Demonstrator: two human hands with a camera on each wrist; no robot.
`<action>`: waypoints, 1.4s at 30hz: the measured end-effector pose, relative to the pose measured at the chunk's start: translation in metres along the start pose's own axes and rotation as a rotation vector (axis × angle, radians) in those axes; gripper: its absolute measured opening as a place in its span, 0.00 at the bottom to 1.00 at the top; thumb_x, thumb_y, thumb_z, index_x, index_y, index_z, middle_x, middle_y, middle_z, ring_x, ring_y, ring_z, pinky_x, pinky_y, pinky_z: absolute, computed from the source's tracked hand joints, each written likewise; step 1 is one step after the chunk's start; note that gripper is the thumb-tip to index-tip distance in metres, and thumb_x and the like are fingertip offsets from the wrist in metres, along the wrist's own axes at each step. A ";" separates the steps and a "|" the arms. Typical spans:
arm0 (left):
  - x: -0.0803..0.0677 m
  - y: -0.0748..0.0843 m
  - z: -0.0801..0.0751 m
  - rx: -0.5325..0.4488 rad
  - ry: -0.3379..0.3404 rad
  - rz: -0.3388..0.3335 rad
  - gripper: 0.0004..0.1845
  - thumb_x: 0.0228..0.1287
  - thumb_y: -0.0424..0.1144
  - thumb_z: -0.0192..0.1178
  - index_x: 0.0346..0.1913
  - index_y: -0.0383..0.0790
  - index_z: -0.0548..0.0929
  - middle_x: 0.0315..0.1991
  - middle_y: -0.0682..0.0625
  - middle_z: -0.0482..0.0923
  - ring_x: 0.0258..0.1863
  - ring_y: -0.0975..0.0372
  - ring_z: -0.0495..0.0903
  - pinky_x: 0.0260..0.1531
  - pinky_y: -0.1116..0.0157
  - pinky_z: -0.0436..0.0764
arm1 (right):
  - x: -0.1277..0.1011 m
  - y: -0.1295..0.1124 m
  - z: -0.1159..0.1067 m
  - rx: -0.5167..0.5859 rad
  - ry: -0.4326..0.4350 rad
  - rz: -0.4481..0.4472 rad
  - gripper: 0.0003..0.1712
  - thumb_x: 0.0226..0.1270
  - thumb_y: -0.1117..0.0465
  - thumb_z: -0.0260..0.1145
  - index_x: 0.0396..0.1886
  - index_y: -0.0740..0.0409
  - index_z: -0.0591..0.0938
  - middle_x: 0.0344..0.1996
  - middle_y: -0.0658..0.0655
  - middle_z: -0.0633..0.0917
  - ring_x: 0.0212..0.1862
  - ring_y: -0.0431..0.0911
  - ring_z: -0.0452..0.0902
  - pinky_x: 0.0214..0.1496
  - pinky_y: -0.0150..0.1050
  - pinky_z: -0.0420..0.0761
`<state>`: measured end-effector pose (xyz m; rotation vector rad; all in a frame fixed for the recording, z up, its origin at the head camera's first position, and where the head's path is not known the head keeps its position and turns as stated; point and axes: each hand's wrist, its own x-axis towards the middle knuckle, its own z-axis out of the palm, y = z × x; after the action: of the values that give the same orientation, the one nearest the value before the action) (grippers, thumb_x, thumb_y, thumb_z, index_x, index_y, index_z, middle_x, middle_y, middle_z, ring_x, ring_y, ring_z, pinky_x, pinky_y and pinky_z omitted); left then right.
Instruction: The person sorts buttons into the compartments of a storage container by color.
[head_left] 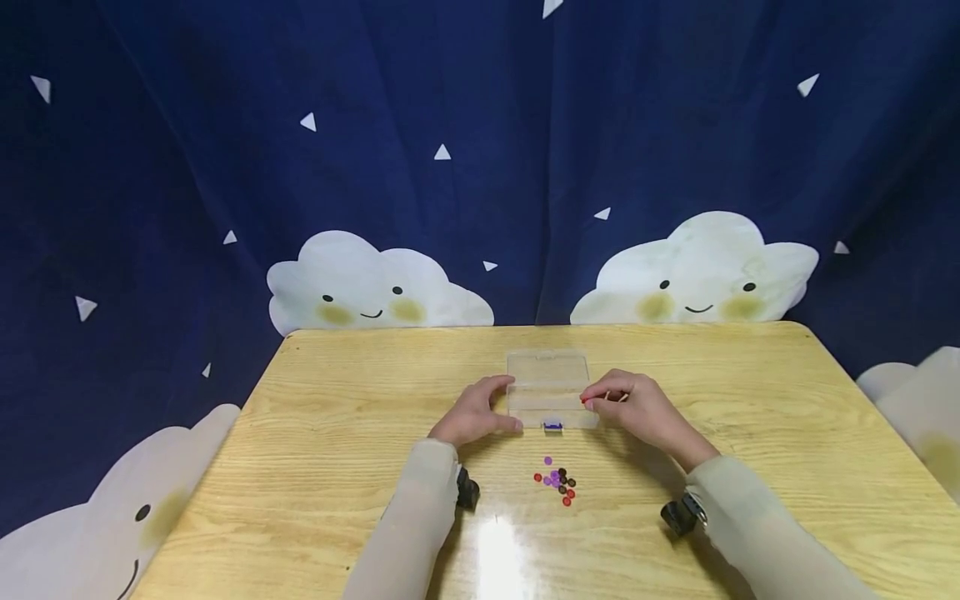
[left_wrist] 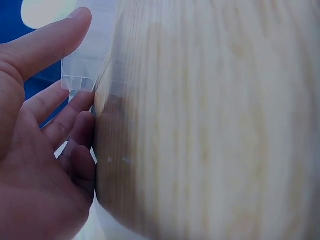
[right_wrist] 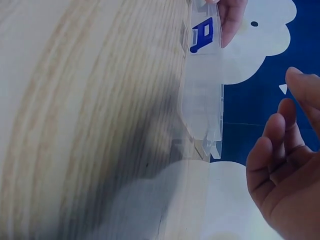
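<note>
Light: bright, even, from overhead | Glare: white streak on counter [head_left: 498, 546] near edge | Shadows: soft, short | Head view: sharp, edges bowed | Wrist views: close, blurred, wood grain perhaps smeared.

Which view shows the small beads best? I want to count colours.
The head view: the beads lie in a loose cluster on the table, red, purple and brown. Neither wrist view shows that cluster.
</note>
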<state>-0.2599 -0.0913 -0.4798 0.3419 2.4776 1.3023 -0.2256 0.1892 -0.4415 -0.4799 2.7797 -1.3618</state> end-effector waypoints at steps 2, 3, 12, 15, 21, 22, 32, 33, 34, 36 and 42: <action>0.000 0.001 -0.001 -0.001 0.004 -0.002 0.44 0.52 0.42 0.76 0.73 0.49 0.68 0.71 0.45 0.68 0.70 0.51 0.68 0.70 0.50 0.68 | 0.003 0.000 0.000 -0.006 0.008 -0.015 0.06 0.63 0.61 0.71 0.39 0.54 0.90 0.35 0.51 0.87 0.32 0.41 0.76 0.34 0.32 0.76; 0.000 0.000 -0.001 -0.002 0.005 -0.001 0.44 0.52 0.42 0.76 0.73 0.49 0.68 0.71 0.45 0.68 0.69 0.51 0.68 0.70 0.50 0.68 | 0.004 0.000 0.000 -0.009 0.010 -0.022 0.06 0.63 0.61 0.71 0.38 0.54 0.90 0.35 0.50 0.87 0.33 0.40 0.75 0.34 0.32 0.76; 0.000 -0.001 0.000 -0.011 0.007 0.004 0.43 0.53 0.42 0.76 0.73 0.49 0.68 0.71 0.44 0.68 0.70 0.49 0.68 0.69 0.50 0.68 | 0.010 0.003 -0.003 -0.048 0.004 -0.054 0.05 0.62 0.62 0.71 0.36 0.52 0.90 0.34 0.50 0.86 0.33 0.38 0.74 0.35 0.32 0.75; 0.000 -0.001 0.001 -0.006 0.000 0.002 0.43 0.53 0.42 0.75 0.73 0.48 0.68 0.71 0.44 0.68 0.70 0.49 0.68 0.69 0.50 0.68 | 0.012 0.003 -0.002 -0.071 0.013 -0.066 0.04 0.62 0.62 0.71 0.35 0.51 0.90 0.34 0.49 0.85 0.33 0.38 0.74 0.35 0.31 0.75; -0.001 0.000 0.000 0.000 0.007 0.010 0.43 0.53 0.42 0.75 0.73 0.48 0.68 0.71 0.44 0.68 0.69 0.49 0.68 0.69 0.50 0.69 | 0.020 0.000 0.000 -0.086 -0.001 -0.078 0.05 0.63 0.63 0.71 0.37 0.54 0.90 0.35 0.51 0.85 0.34 0.40 0.74 0.34 0.31 0.75; -0.001 0.000 0.000 -0.004 0.007 0.011 0.43 0.53 0.41 0.75 0.73 0.48 0.68 0.71 0.43 0.68 0.70 0.49 0.68 0.69 0.50 0.69 | 0.022 -0.001 0.001 -0.085 -0.005 -0.083 0.05 0.63 0.63 0.70 0.37 0.55 0.90 0.35 0.51 0.85 0.34 0.40 0.74 0.33 0.31 0.75; -0.001 0.001 0.002 -0.031 0.000 0.008 0.44 0.53 0.41 0.75 0.73 0.48 0.67 0.71 0.44 0.68 0.70 0.50 0.67 0.71 0.50 0.67 | 0.030 -0.001 0.006 -0.116 -0.011 -0.080 0.05 0.63 0.63 0.71 0.37 0.55 0.90 0.34 0.51 0.85 0.34 0.41 0.73 0.35 0.32 0.74; -0.001 0.001 0.002 -0.030 0.003 0.008 0.44 0.52 0.41 0.75 0.73 0.49 0.67 0.71 0.44 0.68 0.70 0.50 0.67 0.71 0.50 0.66 | 0.031 -0.001 0.007 -0.115 -0.015 -0.077 0.05 0.64 0.63 0.70 0.37 0.56 0.90 0.34 0.51 0.85 0.34 0.41 0.73 0.35 0.32 0.74; -0.001 0.000 0.002 -0.028 0.004 0.006 0.44 0.52 0.41 0.76 0.73 0.48 0.67 0.71 0.44 0.68 0.71 0.50 0.67 0.71 0.50 0.66 | 0.033 -0.002 0.008 -0.117 -0.020 -0.076 0.05 0.64 0.63 0.70 0.37 0.56 0.90 0.34 0.51 0.85 0.34 0.41 0.73 0.35 0.32 0.74; 0.000 -0.001 0.002 -0.020 0.006 0.004 0.44 0.52 0.42 0.76 0.73 0.48 0.68 0.71 0.44 0.68 0.71 0.50 0.67 0.71 0.50 0.66 | 0.036 -0.003 0.011 -0.119 -0.031 -0.074 0.06 0.64 0.63 0.69 0.38 0.56 0.90 0.34 0.51 0.85 0.34 0.41 0.72 0.35 0.32 0.74; 0.002 -0.003 0.001 -0.004 0.006 0.006 0.44 0.52 0.42 0.76 0.73 0.48 0.68 0.71 0.44 0.68 0.70 0.51 0.68 0.70 0.51 0.68 | 0.048 -0.010 0.020 -0.112 -0.058 -0.088 0.06 0.65 0.64 0.68 0.38 0.57 0.90 0.33 0.52 0.85 0.33 0.42 0.71 0.36 0.33 0.72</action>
<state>-0.2615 -0.0911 -0.4829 0.3456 2.4806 1.3125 -0.2657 0.1546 -0.4405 -0.6419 2.8298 -1.1901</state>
